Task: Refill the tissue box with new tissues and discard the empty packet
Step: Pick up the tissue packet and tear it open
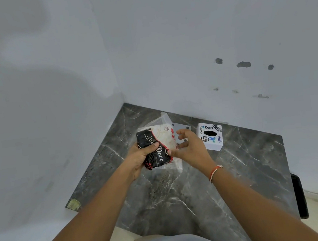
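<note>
The tissue packet partly hides a panel beside the tissue box.

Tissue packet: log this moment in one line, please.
left hand grips tissue packet above counter | right hand touches its edge, fingers loose | tissue box on counter, untouched

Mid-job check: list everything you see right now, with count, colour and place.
tissue packet: one, black, red and white, held above the counter
tissue box: one, white with stickers, on the counter right of the hands
flat plate: one, white with holes, behind the right hand
counter: one, dark grey marble, in the wall corner
dark object: one, black, counter's right edge
left hand: one, grips the packet
right hand: one, thumb on the packet's edge, grip unclear
</note>
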